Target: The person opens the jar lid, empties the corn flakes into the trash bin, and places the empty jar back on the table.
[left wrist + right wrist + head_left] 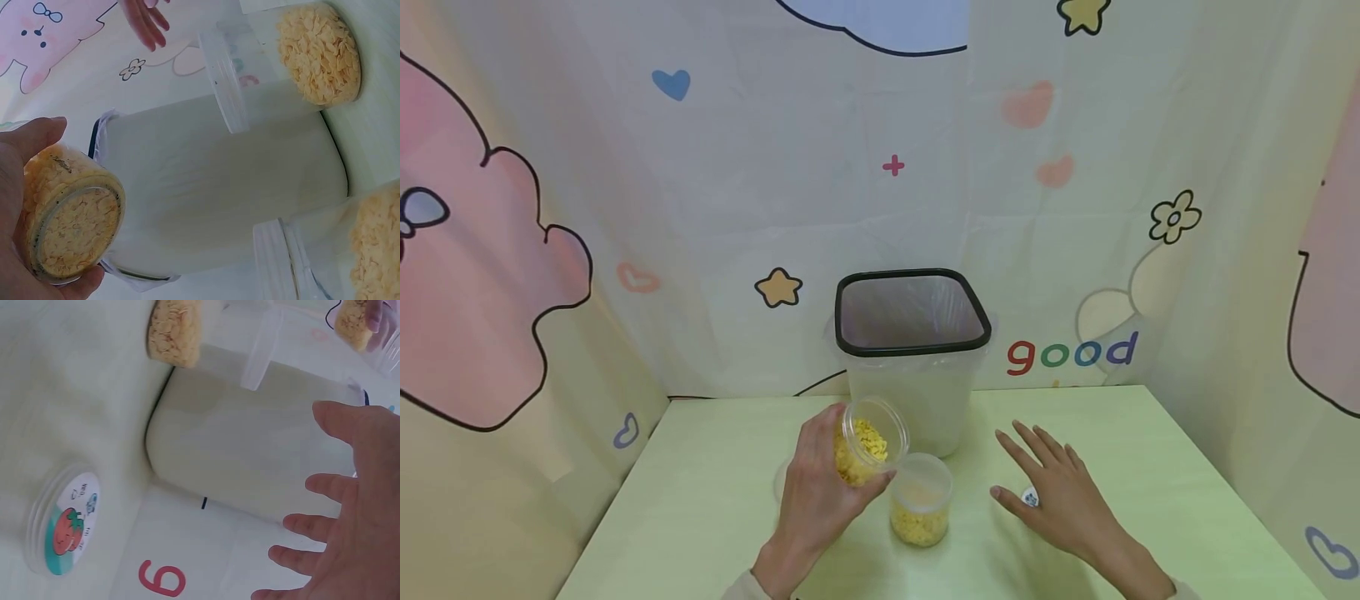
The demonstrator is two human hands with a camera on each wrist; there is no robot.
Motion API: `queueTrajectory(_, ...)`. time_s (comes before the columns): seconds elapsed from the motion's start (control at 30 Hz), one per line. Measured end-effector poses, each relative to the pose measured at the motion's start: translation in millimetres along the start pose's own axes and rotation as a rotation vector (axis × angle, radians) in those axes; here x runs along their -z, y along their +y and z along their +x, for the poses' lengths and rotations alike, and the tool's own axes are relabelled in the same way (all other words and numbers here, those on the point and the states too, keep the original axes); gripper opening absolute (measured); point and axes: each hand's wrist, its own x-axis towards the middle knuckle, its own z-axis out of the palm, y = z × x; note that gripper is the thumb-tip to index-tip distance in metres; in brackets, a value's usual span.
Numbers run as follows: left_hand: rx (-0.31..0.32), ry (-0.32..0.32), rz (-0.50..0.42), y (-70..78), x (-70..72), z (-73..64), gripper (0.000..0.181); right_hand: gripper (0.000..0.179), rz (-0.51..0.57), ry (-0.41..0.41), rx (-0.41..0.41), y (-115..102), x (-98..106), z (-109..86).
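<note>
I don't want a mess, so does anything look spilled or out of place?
I see no spill or damage; no loose flakes show on the table. Only the open jar looks askew, tipped sideways in the left hand, with yellow flakes inside.

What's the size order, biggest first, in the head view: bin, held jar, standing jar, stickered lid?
1. Bin, clearly largest.
2. Held jar and standing jar: too alike to rank; the left hand covers part of the held one.
3. Stickered lid, smallest as it shows; the right hand partly hides it.
</note>
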Motion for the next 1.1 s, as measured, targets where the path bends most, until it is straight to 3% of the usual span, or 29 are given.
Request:
queueTrajectory(0.3, -0.006, 0.006, 0.01, 0.4, 5.4, 5.4, 0.097, 0.072, 0.006, 0.009, 0.029, -12.0, 14.3, 3.0)
queueTrajectory(0.67, -0.055, 0.018, -0.005, 1.8, 16.3, 21.3, 0.099, 0.072, 0.011, 0.108, 0.121, -25.8, 36.8, 9.7)
queueTrajectory(1.1, -0.072, 0.029, -0.011, 2.7, 23.5, 44.9, 0.097, 0.069, 0.013, 0.169, 0.18, -45.0, 68.1, 39.8)
